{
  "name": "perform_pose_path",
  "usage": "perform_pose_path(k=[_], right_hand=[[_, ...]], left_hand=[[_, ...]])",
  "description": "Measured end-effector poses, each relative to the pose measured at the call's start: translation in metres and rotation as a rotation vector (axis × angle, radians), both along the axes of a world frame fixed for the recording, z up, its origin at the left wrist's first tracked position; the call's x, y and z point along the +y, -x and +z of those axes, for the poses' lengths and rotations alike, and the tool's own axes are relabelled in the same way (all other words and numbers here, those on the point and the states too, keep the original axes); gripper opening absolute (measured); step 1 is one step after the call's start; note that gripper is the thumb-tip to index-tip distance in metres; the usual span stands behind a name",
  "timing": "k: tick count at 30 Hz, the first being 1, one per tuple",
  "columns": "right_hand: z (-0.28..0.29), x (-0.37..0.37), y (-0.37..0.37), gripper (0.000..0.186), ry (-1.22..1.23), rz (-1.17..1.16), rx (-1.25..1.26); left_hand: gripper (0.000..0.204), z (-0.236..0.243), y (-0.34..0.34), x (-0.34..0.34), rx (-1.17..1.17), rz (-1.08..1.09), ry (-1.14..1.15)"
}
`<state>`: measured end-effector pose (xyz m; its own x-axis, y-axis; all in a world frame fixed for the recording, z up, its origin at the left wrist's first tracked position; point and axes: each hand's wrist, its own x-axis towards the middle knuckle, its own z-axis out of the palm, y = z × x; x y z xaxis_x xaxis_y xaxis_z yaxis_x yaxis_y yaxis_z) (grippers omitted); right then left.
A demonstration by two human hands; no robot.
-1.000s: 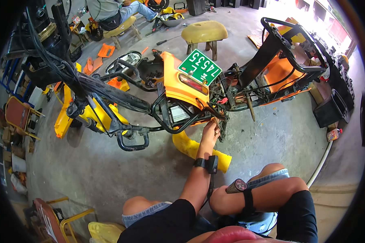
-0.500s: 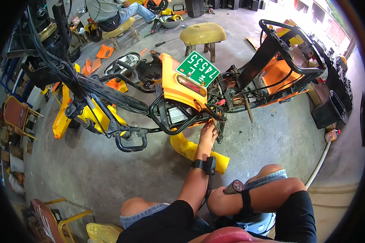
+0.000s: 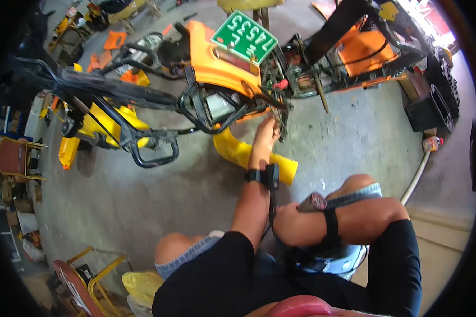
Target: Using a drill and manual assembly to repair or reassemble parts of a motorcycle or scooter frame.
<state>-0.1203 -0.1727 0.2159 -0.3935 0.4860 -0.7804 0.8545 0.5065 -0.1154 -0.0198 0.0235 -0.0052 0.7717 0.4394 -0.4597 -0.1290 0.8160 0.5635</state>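
Note:
A partly stripped vehicle has a black tube frame (image 3: 185,103), an orange body panel (image 3: 206,58) and a green number plate (image 3: 246,37). My left arm reaches forward, and my left hand (image 3: 266,132) is closed at the panel's lower edge, beside dark metal parts. What its fingers grip is too small to tell. Near my knees my right hand (image 3: 292,224) is curled closed by a dark cylindrical object (image 3: 313,202) with a round reddish end, apparently in its grip. The rest of that object is hidden. Under my left forearm lies a curved yellow panel (image 3: 232,150).
Another black frame section (image 3: 322,79) stands to the right, with a black bin (image 3: 428,113) beyond it. A yellow stool (image 3: 248,5) is at the far side. Chairs (image 3: 13,158) stand at the left. Yellow and orange parts (image 3: 98,124) lie left on the concrete floor.
The whole view has shifted, so the vehicle and my arms appear higher in the picture. My left hand stays at the same spot on the frame. My right hand stays near my knees.

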Motion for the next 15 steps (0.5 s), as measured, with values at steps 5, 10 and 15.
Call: perform_pose_path(k=[5, 10, 15], right_hand=[[-0.025, -0.011, -0.042, 0.031, -0.291, -0.214, 0.032], [-0.023, 0.026, -0.079, 0.059, -0.258, -0.381, -0.127], [-0.035, 0.053, -0.097, 0.064, -0.444, -0.487, -0.136]], left_hand=[[0.031, -0.017, 0.037, 0.011, 0.034, -0.137, 0.116], [0.040, -0.013, 0.072, 0.020, 0.235, -0.320, -0.090], [0.045, -0.004, 0.071, 0.009, 0.111, -0.555, -0.015]])
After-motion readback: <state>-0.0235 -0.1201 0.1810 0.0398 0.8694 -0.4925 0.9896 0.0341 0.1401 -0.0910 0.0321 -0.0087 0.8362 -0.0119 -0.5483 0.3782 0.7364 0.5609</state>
